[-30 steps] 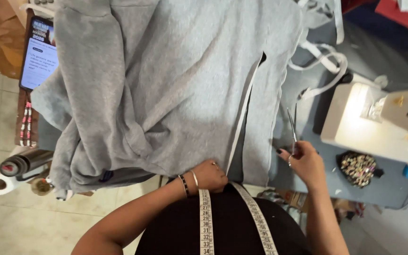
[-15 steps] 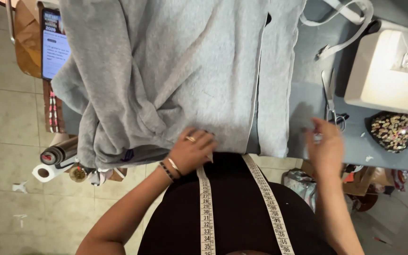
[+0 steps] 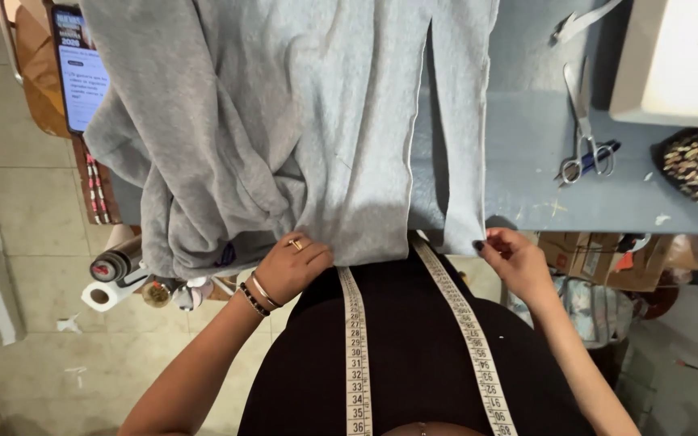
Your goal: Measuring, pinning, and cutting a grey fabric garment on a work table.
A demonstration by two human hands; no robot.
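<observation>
Left hand pinching the bottom edge of soft grey sweatshirt cloth, low middle of frame. Right hand pinching the cloth's narrow strip, lower right. Cloth spread over blue-grey worktop. Silver scissors lying upper right, apart.

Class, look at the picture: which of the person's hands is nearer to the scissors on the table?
Right. The right hand pinches the grey fabric strip below-left of the scissors; the left hand is farther left.
</observation>
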